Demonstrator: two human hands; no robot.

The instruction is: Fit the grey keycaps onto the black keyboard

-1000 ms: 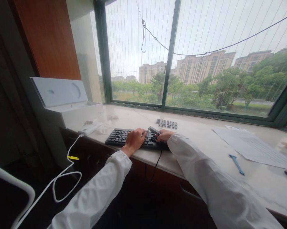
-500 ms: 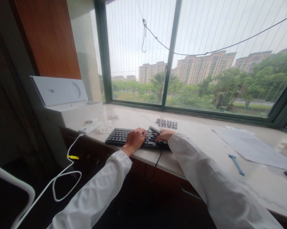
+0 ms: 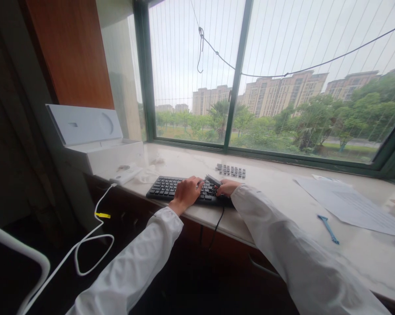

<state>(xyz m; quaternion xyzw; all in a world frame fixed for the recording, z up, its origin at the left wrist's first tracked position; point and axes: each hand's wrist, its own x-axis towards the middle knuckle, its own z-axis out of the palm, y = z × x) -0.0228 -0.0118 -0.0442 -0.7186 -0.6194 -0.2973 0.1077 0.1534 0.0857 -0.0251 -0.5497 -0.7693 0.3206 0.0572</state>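
A black keyboard lies along the front edge of the sill, its right part partly covered by my hands. My left hand rests over its middle with the fingers pinched together; a thin, shiny bit shows at the fingertips, too small to name. Coming in from the right, my right hand is closed on a dark grey elongated tool, which slants up and left above the keys. Behind the keyboard, several loose keycaps are laid out in rows.
An open white box and a white power strip stand on the left. Sheets of paper and a blue plastic tool lie on the right. A black cable hangs over the front edge of the sill.
The whole view has shifted slightly. Both hands stay in about the same place on the keyboard, with the dark grey tool still held in my right hand.
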